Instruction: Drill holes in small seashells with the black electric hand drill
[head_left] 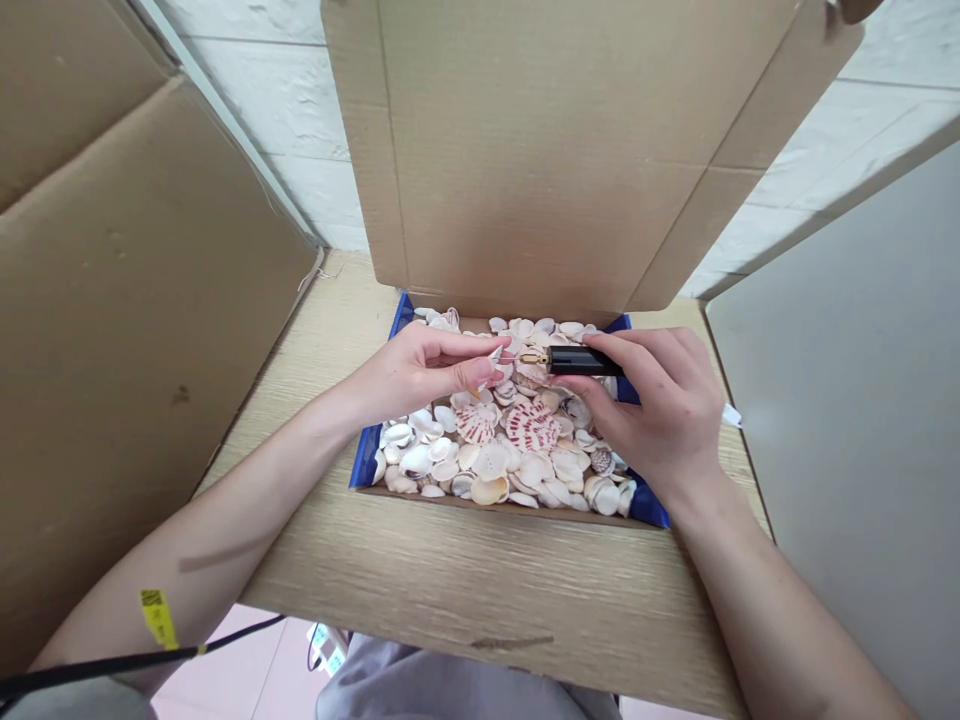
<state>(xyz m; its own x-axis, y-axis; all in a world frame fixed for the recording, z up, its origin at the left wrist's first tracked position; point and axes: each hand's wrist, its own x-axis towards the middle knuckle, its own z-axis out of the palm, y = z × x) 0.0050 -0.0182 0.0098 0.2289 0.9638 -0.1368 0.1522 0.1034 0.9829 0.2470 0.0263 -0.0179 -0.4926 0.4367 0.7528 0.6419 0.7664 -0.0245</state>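
Observation:
My right hand (660,400) is wrapped round a black mini hand drill (574,360) with a brass chuck, its thin bit pointing left. Between the thumb and fingers of my left hand (427,370) is a small seashell (496,356), mostly covered by the fingers. The bit's tip is at the shell; whether it has gone in I cannot tell. Both hands are over a shallow box (369,455) with blue ends, filled with pale shells. Among them lie red-marked scallop shells (532,427) and a small dark ridged shell (602,460).
The box's cardboard lid (555,150) stands raised behind the shells. A wooden table (480,570) carries the box. Cardboard (150,300) walls the left, a grey panel (855,400) the right. A black cable (232,637) with a yellow tag crosses at lower left.

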